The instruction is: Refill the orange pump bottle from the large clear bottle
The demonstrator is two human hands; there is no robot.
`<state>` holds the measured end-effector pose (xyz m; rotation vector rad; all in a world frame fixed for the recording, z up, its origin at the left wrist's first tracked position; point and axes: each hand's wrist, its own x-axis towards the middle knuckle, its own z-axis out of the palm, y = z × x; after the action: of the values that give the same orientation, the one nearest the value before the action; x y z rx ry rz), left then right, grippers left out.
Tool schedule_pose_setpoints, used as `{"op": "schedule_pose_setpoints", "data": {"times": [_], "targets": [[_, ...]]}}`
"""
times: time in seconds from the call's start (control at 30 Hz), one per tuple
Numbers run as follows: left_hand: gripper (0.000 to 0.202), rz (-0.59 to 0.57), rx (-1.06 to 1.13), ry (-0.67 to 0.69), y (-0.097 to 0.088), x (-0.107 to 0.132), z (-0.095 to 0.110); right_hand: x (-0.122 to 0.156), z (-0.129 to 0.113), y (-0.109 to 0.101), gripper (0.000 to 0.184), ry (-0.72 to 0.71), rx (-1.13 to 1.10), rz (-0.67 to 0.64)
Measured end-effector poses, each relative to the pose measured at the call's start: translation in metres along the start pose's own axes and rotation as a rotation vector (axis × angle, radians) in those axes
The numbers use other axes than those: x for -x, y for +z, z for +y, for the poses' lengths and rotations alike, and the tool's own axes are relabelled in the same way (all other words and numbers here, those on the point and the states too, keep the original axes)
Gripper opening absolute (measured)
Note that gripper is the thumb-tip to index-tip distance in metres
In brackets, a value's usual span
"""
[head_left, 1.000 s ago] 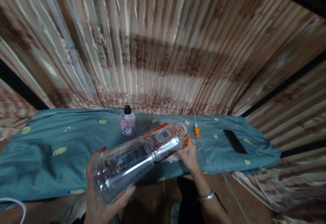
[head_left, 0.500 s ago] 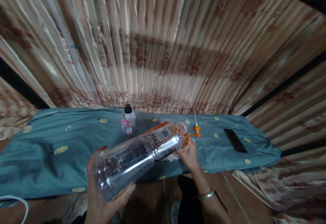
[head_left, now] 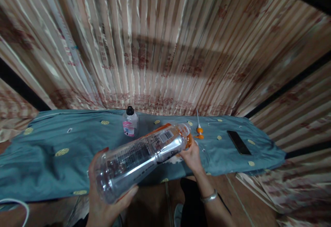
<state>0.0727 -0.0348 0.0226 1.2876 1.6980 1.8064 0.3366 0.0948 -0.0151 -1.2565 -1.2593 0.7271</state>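
Note:
A large clear plastic bottle [head_left: 134,161] with a printed label and barcode is tilted, its base near me and its mouth toward the right. Around its base end is my left hand [head_left: 103,199], closed on it, thumb below. My right hand [head_left: 191,153] is closed at the mouth end, round an orange container [head_left: 189,141] mostly hidden behind the hand and bottle. The mouth meets this orange part; whether liquid flows cannot be seen. Beyond the mouth lies an orange pump top [head_left: 199,131] with a pale tube.
A smaller clear bottle [head_left: 130,123] with a black cap and pink label stands at the back. To the right lies a dark phone [head_left: 238,142]. Everything rests on a teal patterned cloth [head_left: 46,141], with a striped curtain [head_left: 160,48] behind. A white cable [head_left: 22,203] curves at lower left.
Almost nothing differs. Both hands keep hold, and the large bottle stays at nearly the same tilt and place.

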Motion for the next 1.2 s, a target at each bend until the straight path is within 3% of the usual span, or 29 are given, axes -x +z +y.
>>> {"op": "schedule_pose_setpoints", "data": {"times": [0.37,1.2], "targets": [[0.095,0.004,0.038,-0.059,0.0013,-0.0004,0.0053,-0.0009,0.0011,-0.0024,0.067,-0.016,0.065,-0.010],[0.095,0.003,0.005,-0.028,-0.0010,-0.0004,0.0003,0.0000,0.0019,-0.0013,0.061,0.006,-0.009,-0.023]]}}
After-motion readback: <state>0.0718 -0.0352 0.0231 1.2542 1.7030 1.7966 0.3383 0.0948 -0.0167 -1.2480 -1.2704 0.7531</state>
